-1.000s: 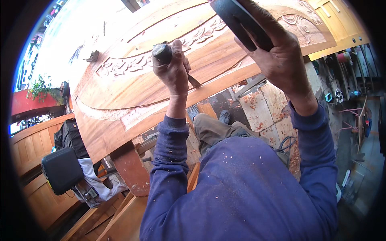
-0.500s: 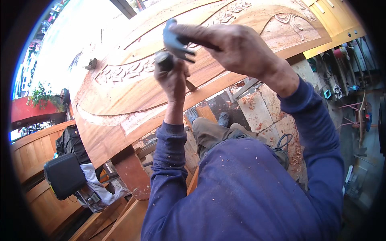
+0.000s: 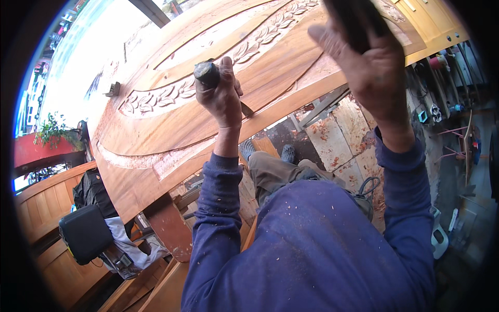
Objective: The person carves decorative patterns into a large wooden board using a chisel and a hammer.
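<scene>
My left hand (image 3: 221, 101) is wrapped round a chisel (image 3: 207, 76), its worn handle end sticking up above the fist. Below the fist the chisel blade slants down to the carved wooden panel (image 3: 171, 130), meeting it near the edge closest to me. Raised to the right, my right hand (image 3: 378, 78) grips a hammer (image 3: 358, 21), smeared by motion and partly cut off by the top of the picture. A band of carved leaves runs across the panel, and a curved groove sweeps between the band and the near edge.
A small dark block (image 3: 113, 89) rests at the panel's far left. A black case (image 3: 86, 234) stands at the lower left beside stacked wooden panels. Wood shavings litter the floor tiles (image 3: 332, 130). Tools and cords (image 3: 442, 109) crowd the right side; a yellowish panel (image 3: 431, 21) lies beyond.
My right hand has swung the hammer up and to the right, away from the chisel's end. My left hand stays in nearly the same place with the chisel.
</scene>
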`<state>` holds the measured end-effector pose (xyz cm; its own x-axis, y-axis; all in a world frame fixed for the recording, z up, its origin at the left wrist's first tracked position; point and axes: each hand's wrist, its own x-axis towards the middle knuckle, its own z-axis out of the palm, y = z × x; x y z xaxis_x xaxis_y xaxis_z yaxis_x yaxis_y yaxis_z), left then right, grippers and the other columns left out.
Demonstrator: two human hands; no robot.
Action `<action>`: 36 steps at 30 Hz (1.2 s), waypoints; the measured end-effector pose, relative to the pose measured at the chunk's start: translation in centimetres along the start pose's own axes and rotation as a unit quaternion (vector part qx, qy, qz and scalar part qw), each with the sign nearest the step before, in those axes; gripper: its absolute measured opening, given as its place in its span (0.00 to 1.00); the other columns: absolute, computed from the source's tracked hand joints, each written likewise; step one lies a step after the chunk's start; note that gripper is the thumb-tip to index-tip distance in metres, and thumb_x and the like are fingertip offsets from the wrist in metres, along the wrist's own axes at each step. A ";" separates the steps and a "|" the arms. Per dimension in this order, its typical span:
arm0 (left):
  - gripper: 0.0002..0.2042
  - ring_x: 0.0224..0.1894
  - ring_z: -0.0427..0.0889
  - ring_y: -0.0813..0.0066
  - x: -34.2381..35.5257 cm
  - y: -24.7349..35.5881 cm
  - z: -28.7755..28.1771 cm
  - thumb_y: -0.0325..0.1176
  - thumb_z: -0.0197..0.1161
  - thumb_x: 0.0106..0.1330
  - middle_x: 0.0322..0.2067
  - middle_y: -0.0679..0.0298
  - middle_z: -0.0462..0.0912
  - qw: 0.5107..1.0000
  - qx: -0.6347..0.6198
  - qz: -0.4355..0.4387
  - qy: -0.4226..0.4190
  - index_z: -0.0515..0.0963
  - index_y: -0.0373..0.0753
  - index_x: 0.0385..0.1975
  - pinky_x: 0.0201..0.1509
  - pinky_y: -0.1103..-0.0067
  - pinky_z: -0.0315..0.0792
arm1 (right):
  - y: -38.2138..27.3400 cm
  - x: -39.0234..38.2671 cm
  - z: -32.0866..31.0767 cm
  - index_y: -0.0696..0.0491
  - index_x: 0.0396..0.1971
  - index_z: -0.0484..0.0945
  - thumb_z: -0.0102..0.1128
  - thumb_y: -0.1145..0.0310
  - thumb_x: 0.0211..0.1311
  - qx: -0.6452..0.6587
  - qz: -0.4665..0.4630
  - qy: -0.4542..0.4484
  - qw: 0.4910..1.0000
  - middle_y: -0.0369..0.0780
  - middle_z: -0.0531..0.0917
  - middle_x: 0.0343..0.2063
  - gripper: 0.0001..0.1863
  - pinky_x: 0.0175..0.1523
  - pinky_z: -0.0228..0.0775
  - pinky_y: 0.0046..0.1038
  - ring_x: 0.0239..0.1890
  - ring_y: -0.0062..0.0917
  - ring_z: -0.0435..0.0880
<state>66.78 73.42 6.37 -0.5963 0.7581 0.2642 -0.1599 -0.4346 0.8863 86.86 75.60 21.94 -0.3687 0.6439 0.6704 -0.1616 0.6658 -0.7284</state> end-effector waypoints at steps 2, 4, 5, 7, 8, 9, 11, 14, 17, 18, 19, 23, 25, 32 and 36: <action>0.11 0.13 0.67 0.85 -0.2 -0.2 0.8 0.33 0.70 0.71 0.16 0.70 0.72 1.000 0.008 0.005 -0.008 0.74 0.40 0.30 0.16 0.83 0.63 | 1.6 0.3 -1.1 0.54 0.72 0.66 0.52 0.91 0.60 -0.103 -0.079 0.026 0.991 0.46 0.77 0.64 0.38 0.65 0.71 0.29 0.60 0.30 0.75; 0.09 0.14 0.68 0.85 -0.4 -0.2 1.1 0.32 0.70 0.71 0.18 0.70 0.73 0.999 0.030 0.011 -0.009 0.75 0.39 0.33 0.16 0.83 0.64 | 3.2 0.2 2.3 0.52 0.72 0.68 0.54 0.82 0.69 -0.102 -0.078 0.065 0.990 0.42 0.84 0.55 0.31 0.47 0.79 0.23 0.39 0.23 0.81; 0.09 0.15 0.68 0.85 -0.6 -0.4 1.0 0.32 0.70 0.71 0.20 0.70 0.73 0.999 0.034 0.017 -0.012 0.75 0.39 0.35 0.17 0.83 0.64 | 3.9 -0.1 2.7 0.47 0.70 0.71 0.54 0.80 0.69 -0.220 -0.026 -0.033 0.975 0.43 0.85 0.46 0.29 0.41 0.81 0.25 0.34 0.26 0.83; 0.08 0.16 0.69 0.85 -0.9 -0.7 0.6 0.30 0.69 0.71 0.22 0.70 0.75 0.998 0.043 0.033 -0.017 0.74 0.38 0.39 0.18 0.84 0.65 | 5.1 -0.5 3.3 0.37 0.66 0.76 0.54 0.76 0.71 -0.447 -0.001 -0.254 0.858 0.44 0.87 0.28 0.27 0.31 0.84 0.30 0.24 0.32 0.87; 0.09 0.17 0.69 0.85 -0.8 -0.6 0.3 0.30 0.67 0.72 0.23 0.68 0.75 0.998 0.024 0.024 -0.048 0.73 0.37 0.42 0.18 0.84 0.66 | 5.4 -0.3 3.2 0.36 0.67 0.76 0.51 0.76 0.71 -0.456 -0.002 -0.258 0.852 0.44 0.88 0.29 0.27 0.32 0.84 0.31 0.25 0.32 0.88; 0.09 0.17 0.69 0.85 -0.9 -0.6 -0.1 0.30 0.67 0.72 0.23 0.68 0.75 0.998 -0.003 0.025 -0.053 0.73 0.37 0.42 0.18 0.83 0.66 | 5.8 0.0 3.1 0.35 0.67 0.75 0.48 0.76 0.72 -0.465 -0.003 -0.262 0.845 0.44 0.89 0.31 0.28 0.33 0.85 0.32 0.25 0.32 0.88; 0.08 0.17 0.70 0.85 -1.2 -1.0 -1.3 0.30 0.66 0.72 0.23 0.67 0.75 0.996 -0.058 0.023 -0.060 0.73 0.37 0.43 0.18 0.83 0.65 | 5.5 0.0 1.4 0.40 0.70 0.72 0.56 0.76 0.69 -0.368 -0.037 -0.217 0.903 0.46 0.86 0.53 0.30 0.45 0.89 0.31 0.45 0.30 0.91; 0.10 0.12 0.66 0.85 -0.8 0.2 -2.3 0.33 0.67 0.71 0.15 0.71 0.70 0.995 -0.086 -0.013 0.049 0.73 0.42 0.30 0.13 0.83 0.61 | 3.2 -1.4 -0.1 0.47 0.72 0.68 0.56 0.87 0.63 -0.231 -0.010 -0.110 0.967 0.45 0.82 0.57 0.37 0.57 0.77 0.31 0.54 0.30 0.83; 0.12 0.10 0.65 0.84 -0.2 0.2 -1.1 0.33 0.69 0.71 0.12 0.71 0.68 0.997 -0.064 0.004 0.043 0.72 0.43 0.28 0.13 0.83 0.61 | 1.6 -1.9 -0.7 0.53 0.73 0.65 0.53 0.95 0.58 -0.139 0.053 -0.093 0.984 0.45 0.72 0.70 0.41 0.75 0.65 0.30 0.70 0.30 0.72; 0.13 0.10 0.66 0.83 -0.3 -0.2 -0.5 0.33 0.70 0.70 0.13 0.71 0.69 0.997 -0.063 0.007 0.037 0.72 0.42 0.28 0.13 0.82 0.61 | 1.6 -2.1 -0.8 0.53 0.73 0.65 0.52 0.96 0.58 -0.136 0.054 -0.088 0.985 0.45 0.71 0.71 0.42 0.75 0.64 0.29 0.71 0.30 0.71; 0.13 0.11 0.66 0.83 -0.5 -0.3 0.2 0.33 0.70 0.70 0.13 0.71 0.69 0.998 -0.049 0.007 0.030 0.71 0.42 0.28 0.13 0.82 0.62 | 1.3 -2.3 -0.9 0.53 0.74 0.64 0.51 0.97 0.58 -0.110 0.063 -0.086 0.988 0.45 0.70 0.71 0.42 0.76 0.63 0.29 0.71 0.30 0.71; 0.13 0.13 0.67 0.84 -0.3 -0.6 1.5 0.33 0.70 0.71 0.15 0.70 0.70 1.000 -0.017 -0.003 0.003 0.71 0.41 0.29 0.15 0.83 0.64 | 1.1 -2.3 -1.6 0.53 0.74 0.62 0.50 0.98 0.58 0.003 0.062 -0.070 0.996 0.44 0.69 0.72 0.43 0.77 0.60 0.29 0.73 0.29 0.68; 0.13 0.13 0.68 0.84 -0.3 -0.9 1.9 0.33 0.70 0.71 0.16 0.70 0.71 1.000 -0.006 0.005 0.001 0.71 0.41 0.30 0.15 0.83 0.64 | 0.1 -1.6 -1.8 0.54 0.74 0.63 0.54 0.93 0.63 -0.006 0.054 -0.012 0.998 0.44 0.70 0.71 0.39 0.73 0.65 0.27 0.71 0.26 0.70; 0.11 0.14 0.68 0.84 -1.0 -2.3 3.2 0.32 0.70 0.71 0.17 0.71 0.72 0.995 0.074 0.061 -0.019 0.73 0.39 0.31 0.16 0.83 0.63 | 4.2 -0.4 0.4 0.37 0.70 0.72 0.62 0.76 0.65 -0.270 -0.042 0.055 0.960 0.42 0.88 0.30 0.34 0.27 0.80 0.31 0.21 0.24 0.84; 0.10 0.14 0.68 0.84 -1.4 -1.8 2.7 0.31 0.69 0.71 0.17 0.71 0.72 0.998 0.018 0.011 -0.059 0.73 0.39 0.31 0.16 0.83 0.63 | 5.1 -0.1 0.1 0.34 0.69 0.74 0.53 0.76 0.70 -0.441 0.010 -0.250 0.862 0.45 0.89 0.38 0.30 0.37 0.84 0.36 0.33 0.32 0.90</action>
<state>70.03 74.47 5.45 -0.5028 0.8011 0.3248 -0.1184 -0.4360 0.8921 85.98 78.95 18.16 -0.7467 0.5634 0.3536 0.5275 0.8254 -0.2012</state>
